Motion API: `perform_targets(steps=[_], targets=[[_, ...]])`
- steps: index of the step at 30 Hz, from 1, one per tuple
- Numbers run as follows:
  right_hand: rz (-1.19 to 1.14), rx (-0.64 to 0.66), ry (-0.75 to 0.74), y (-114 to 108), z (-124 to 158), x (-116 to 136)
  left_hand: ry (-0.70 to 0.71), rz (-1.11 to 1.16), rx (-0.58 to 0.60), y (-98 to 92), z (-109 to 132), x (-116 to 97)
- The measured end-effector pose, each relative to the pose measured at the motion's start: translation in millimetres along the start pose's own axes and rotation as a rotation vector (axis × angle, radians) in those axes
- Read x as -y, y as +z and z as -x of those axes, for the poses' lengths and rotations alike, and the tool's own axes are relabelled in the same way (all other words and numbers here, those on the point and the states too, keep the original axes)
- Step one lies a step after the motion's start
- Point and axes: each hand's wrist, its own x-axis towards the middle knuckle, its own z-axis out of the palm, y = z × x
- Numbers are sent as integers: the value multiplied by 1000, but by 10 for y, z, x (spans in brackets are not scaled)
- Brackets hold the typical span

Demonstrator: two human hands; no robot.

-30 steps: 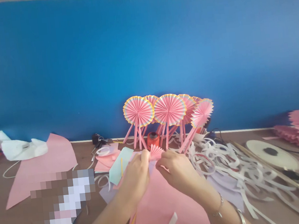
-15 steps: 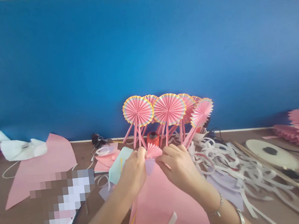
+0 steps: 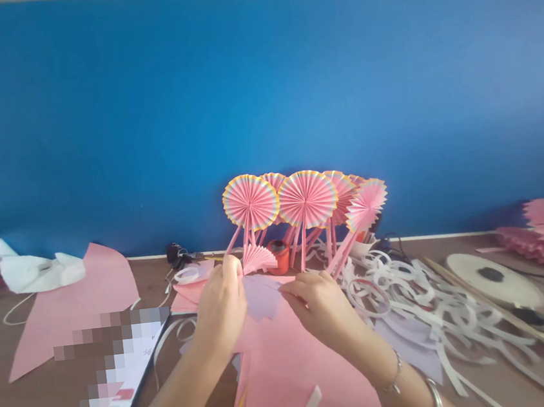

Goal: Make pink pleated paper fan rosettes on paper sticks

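- Brown bench (image 3: 45,405), smooth and dull, meeting a flat blue panel (image 3: 146,113) behind.
- Left hand (image 3: 223,306): its grip pinches a pink pleated paper fan (image 3: 258,258), above the bench near an orange-red roll (image 3: 280,258).
- Right hand (image 3: 319,302): grip narrow, beside purple paper (image 3: 261,297); cannot tell whether it holds anything.
- Flat pink sheets (image 3: 281,384) below.
- Round, ridged paper rosettes (image 3: 306,198) on thin stems.
- Curled white strips (image 3: 411,286), tangled, at right.
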Motion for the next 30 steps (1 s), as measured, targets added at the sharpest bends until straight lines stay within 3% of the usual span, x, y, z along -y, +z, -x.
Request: perform_targets(steps=[6, 9, 14, 19, 24, 28, 30], targets=[[1, -64, -87, 10, -2, -9, 63, -169, 350, 90, 69, -63], [-15, -41, -89, 26, -19, -37, 151, -99, 483, 183, 136, -74], [-85, -18, -49, 45, -59, -115, 228, 79, 559, 236, 174, -29], [-241, 2, 15, 47, -88, -211, 239, 252, 642, 122, 144, -61], [-618, 136, 264, 91, -108, -379, 263, 478, 719, -60, 111, -130], [-768, 250, 340, 95, -106, -478, 140, 869, 815, -151, 65, -127], [-824, 272, 353, 65, -105, -481, 19, 1129, 747, -145, 29, -111]])
